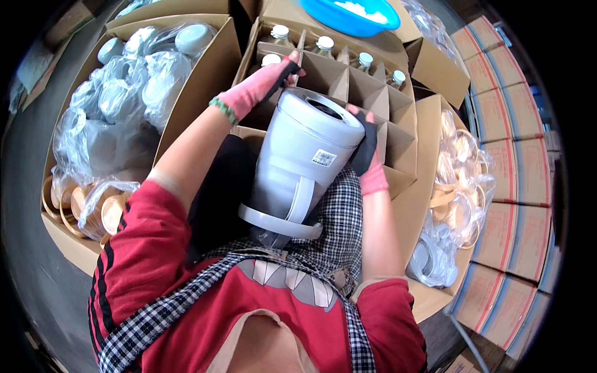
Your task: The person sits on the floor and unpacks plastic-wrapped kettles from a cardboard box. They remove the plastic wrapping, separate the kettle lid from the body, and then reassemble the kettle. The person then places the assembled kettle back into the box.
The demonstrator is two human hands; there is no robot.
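A grey plastic flask casing (305,146) with a loop handle leans across my lap, its round end with a dark hole facing up and away. A small white label sticks to its side. My right hand (369,146), in a pink and black fingerless glove, holds the casing's right side near that end; some of its fingers are hidden. Just beyond the upper left rim is my left hand (267,81), gloved alike, fingers stretched over the divided carton (398,149). Contact between left hand and casing is unclear. White-capped glass bottles (324,46) stand in the carton's far cells.
At left, a carton (177,115) holds bagged grey parts (118,93) and beige handled parts (112,211). Another carton (398,233) at right holds more bagged parts (460,205). A blue basin (348,22) sits at the back. Closed boxes (494,174) are stacked far right.
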